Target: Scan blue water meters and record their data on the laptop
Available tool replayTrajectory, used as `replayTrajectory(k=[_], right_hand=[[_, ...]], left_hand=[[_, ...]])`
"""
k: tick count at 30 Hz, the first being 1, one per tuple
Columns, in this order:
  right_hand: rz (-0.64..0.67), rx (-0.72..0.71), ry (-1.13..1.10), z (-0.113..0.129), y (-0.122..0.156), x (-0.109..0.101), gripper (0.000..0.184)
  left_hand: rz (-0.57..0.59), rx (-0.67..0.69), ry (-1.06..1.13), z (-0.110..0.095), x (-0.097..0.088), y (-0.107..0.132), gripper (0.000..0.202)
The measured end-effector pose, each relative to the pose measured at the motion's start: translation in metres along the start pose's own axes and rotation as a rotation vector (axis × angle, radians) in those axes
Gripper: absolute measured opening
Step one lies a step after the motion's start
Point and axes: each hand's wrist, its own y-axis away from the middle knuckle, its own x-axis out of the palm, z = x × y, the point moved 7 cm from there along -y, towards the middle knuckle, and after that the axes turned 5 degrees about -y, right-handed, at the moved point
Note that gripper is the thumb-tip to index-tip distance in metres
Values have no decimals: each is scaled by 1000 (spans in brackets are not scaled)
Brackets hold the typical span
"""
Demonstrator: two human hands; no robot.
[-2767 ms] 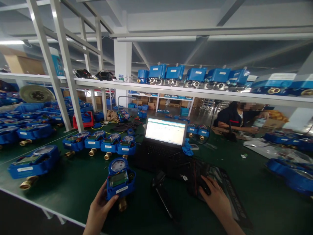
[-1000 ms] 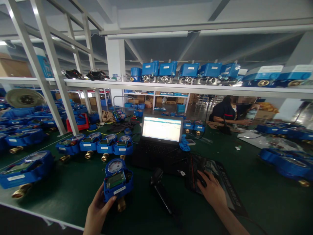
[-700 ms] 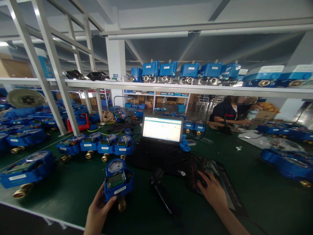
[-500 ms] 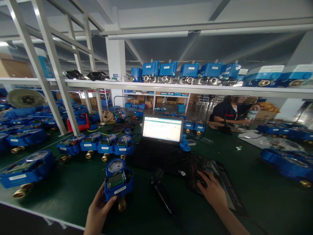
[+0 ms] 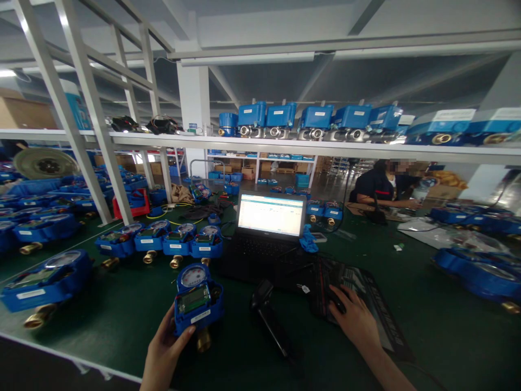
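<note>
My left hand (image 5: 163, 350) grips a blue water meter (image 5: 197, 300) with a round dial, a small green display and a brass fitting below, holding it upright just above the green table (image 5: 114, 320). My right hand (image 5: 355, 321) lies curled over a black mouse (image 5: 337, 304) on a dark printed mouse mat (image 5: 366, 304). Between the hands a black handheld scanner (image 5: 268, 317) lies on the table. An open laptop (image 5: 271, 228) with a lit white screen stands behind it.
A row of blue meters (image 5: 160, 240) stands left of the laptop, with many more (image 5: 40, 279) further left and others (image 5: 476, 266) at the right. A white shelf (image 5: 285, 144) overhead carries blue valve units. A person (image 5: 385, 190) in dark clothes sits across the table.
Hardly anything: both hands stay where they were, the left still holding the meter, the right on the mouse. The view has shifted slightly.
</note>
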Motion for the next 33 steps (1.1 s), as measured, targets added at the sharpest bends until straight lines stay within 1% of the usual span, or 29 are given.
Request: replayTrajectory(k=[7,15,23,27,30,33], right_hand=[[-17,-12,5,1,0,-1,44],[0,-23,10,3,0,-1,46],[-39,-23,3,5,1,-4,45],[-29,-23,12,4,1,-4,46],[-9,-22,35,4,1,-3,46],[8,-8,51,6,0,-3,46]], left_hand=[[-18,23,-27,-7,2,6,70],[2,-20,-40,-4,0,3,65],[-2,10,-89,-16,1,8,62],[1,-2,-66,-9,-1,5,60],[14,-37,-29,1,-3,-1,64],[19,-52,-26,4,-6,-4,66]])
